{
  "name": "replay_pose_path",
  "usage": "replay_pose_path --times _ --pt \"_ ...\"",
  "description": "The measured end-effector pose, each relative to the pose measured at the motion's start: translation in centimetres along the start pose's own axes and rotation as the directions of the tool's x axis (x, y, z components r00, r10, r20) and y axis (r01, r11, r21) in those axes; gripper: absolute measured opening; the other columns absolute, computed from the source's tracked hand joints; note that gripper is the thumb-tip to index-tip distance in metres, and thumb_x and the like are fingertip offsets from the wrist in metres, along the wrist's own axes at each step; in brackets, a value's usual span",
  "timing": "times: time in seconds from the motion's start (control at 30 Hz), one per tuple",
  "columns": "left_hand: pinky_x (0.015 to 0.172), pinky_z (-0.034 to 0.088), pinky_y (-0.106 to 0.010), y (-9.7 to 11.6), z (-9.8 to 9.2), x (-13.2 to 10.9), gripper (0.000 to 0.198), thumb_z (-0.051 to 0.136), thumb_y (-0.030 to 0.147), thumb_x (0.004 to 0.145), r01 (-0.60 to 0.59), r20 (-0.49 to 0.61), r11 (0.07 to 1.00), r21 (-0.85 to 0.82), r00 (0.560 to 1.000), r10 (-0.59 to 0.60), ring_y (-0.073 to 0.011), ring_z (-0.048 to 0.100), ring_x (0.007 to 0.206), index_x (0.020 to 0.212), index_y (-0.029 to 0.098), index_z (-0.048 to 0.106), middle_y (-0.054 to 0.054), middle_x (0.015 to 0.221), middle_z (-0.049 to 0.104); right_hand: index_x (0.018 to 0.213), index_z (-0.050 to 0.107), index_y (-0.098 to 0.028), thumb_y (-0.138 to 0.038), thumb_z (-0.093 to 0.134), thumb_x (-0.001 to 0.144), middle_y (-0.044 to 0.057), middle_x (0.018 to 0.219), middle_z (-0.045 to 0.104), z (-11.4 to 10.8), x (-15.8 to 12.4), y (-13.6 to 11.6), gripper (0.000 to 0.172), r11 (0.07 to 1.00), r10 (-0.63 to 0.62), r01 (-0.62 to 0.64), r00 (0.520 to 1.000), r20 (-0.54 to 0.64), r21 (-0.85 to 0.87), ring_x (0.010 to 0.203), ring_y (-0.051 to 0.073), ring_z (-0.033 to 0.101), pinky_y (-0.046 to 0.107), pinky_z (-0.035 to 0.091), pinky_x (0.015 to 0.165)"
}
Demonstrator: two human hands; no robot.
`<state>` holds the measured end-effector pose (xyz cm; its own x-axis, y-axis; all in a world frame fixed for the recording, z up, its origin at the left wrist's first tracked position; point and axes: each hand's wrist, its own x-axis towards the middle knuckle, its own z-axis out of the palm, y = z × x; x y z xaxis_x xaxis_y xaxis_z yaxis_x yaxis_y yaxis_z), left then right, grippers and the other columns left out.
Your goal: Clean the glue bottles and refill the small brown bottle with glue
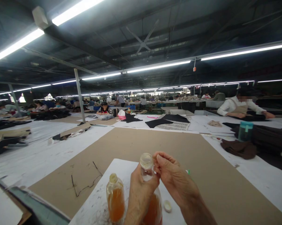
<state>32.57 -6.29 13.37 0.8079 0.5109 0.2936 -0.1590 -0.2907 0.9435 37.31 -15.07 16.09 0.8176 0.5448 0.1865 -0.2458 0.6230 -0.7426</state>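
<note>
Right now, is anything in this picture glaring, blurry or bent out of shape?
Head view: the ceiling tube lights glare almost pure white against the dark ceiling; head view: the right fingers and the held bottle look fairly clear, while the distant workers look soft; head view: the wide lens seems to stretch things near the edges.

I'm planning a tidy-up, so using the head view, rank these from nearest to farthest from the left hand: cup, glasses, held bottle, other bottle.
1. Held bottle: in the grip of the left hand.
2. Other bottle: just to its left.
3. Glasses: farther left.
4. Cup: far off, ahead and right.
</note>
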Motion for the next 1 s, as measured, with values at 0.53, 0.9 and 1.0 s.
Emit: replay_pose_path --times 0.53,0.9,1.0 --pt "0.057 0.037 -0.025 -0.4 0.0 -0.1 0.011 0.059 0.022 0.064 0.039 0.050 0.998 0.045 0.998 -0.041 -0.0156 0.049 0.061 0.068 0.018 0.050 0.002 0.062 0.053 0.068 0.055 -0.017 -0.044 0.057 0.082 -0.004 0.062 0.044 -1.7 0.4 -4.3 0.031 0.701 0.090 0.193 0.931 0.354 -0.686 0.060 0.010 0.038 0.023 0.030 0.057" --pt "0.062 0.040 -0.025 -0.6 0.0 0.1 0.009 0.059 0.022 0.067 -0.005 0.004 0.999 0.052 1.000 0.005 -0.0173 0.053 0.066 0.074 0.016 0.056 -0.001 0.068 0.058 0.094 0.061 -0.022 -0.025 0.046 0.089 0.000 0.090 0.057 -0.7 -1.4 -2.6 0.016 0.364 -0.213 0.356 0.931 0.295 -0.861 0.083 0.015 0.054 0.026 0.041 0.074" --pt "0.063 0.041 -0.026 -0.4 0.0 0.1 0.011 0.058 0.023 0.068 -0.021 0.002 0.998 0.053 1.000 0.021 -0.0180 0.054 0.067 0.076 0.015 0.057 -0.001 0.069 0.060 0.096 0.060 -0.021 -0.020 0.042 0.090 0.002 0.096 0.057 -0.5 -1.5 -1.5 0.019 0.266 -0.284 0.382 0.908 0.307 -0.885 0.086 0.015 0.057 0.026 0.043 0.075"
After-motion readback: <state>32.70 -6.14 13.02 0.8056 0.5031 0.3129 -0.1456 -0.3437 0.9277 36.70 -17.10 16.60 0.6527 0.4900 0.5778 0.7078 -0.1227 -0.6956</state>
